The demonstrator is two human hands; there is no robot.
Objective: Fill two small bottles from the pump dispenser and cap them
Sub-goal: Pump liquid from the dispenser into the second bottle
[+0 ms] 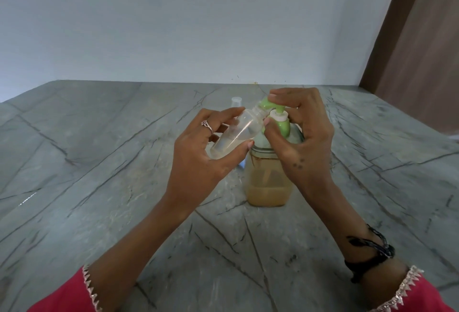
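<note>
Surface: grey stone-look slab with dark veins, filling the lower two-thirds of the frame. Behind it a plain pale wall; a brown wood-grain panel runs down the upper right corner.

Dispenser stands upright on the surface at frame centre, clear body holding tan liquid in its lower part, green pump head on top.

Left hand grips a small clear bottle, thumb under and fingers over it. Bottle is tilted, mouth up and to the right, touching the pump spout. A ring sits on one finger of this hand.

Right hand is curled round the pump: fingers on top of the head, thumb against the white collar below.

A clear cap shows just behind the left hand, upper centre; whether it sits on a second bottle cannot be told.

Red sleeves with trim at both lower corners; dark band on the right wrist.
</note>
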